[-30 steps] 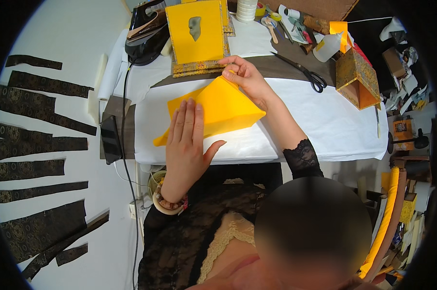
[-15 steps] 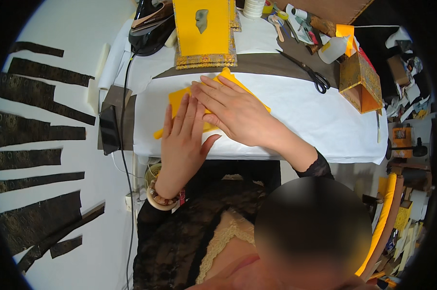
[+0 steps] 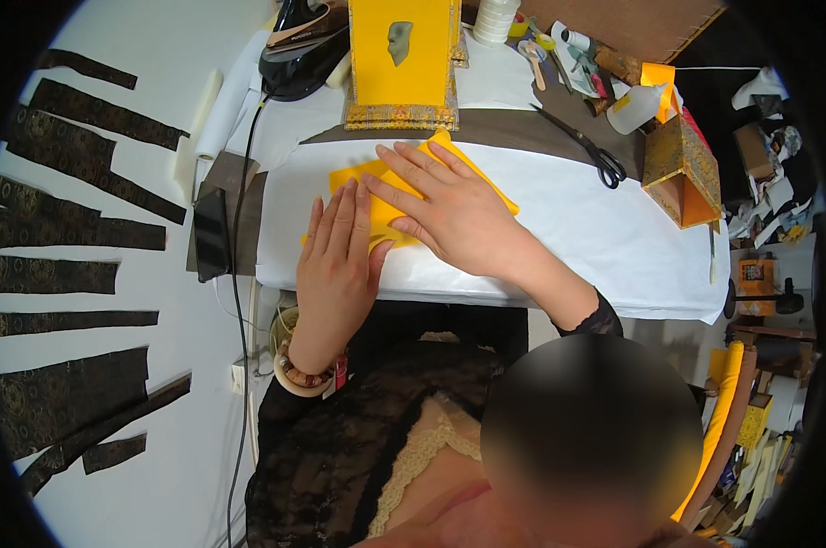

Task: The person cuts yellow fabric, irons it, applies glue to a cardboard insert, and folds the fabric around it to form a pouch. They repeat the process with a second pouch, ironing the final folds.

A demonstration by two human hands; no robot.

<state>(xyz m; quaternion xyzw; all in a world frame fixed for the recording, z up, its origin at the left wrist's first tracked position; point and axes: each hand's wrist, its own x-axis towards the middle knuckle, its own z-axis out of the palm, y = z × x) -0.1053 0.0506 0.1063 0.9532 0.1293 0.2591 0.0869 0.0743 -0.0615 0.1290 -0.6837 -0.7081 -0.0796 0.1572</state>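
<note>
A piece of yellow fabric [image 3: 397,183] lies on the white-covered table, partly hidden beneath both hands. My left hand [image 3: 338,242] rests flat at its near left edge, fingers stretched out and pointing away from me. Across its middle and right part lies my right hand [image 3: 450,196], palm down with the fingers spread. The two sets of fingertips are close together. Behind the fabric stands a yellow panel [image 3: 400,59] with a grey irregular shape on it, on a stack of patterned brocade-edged pieces [image 3: 400,117].
Black-handled scissors [image 3: 585,146] lie right of the fabric, near an open brocade box [image 3: 683,172] and a clear plastic bottle [image 3: 634,108]. At the back left sits a black iron [image 3: 303,64]; a phone [image 3: 210,236] and cord border the left edge. Dark patterned strips [image 3: 89,169] hang left.
My hands have drawn slightly apart, the left one lower and the right one a little to the right, showing more yellow fabric between them. The whole view has shifted slightly.
</note>
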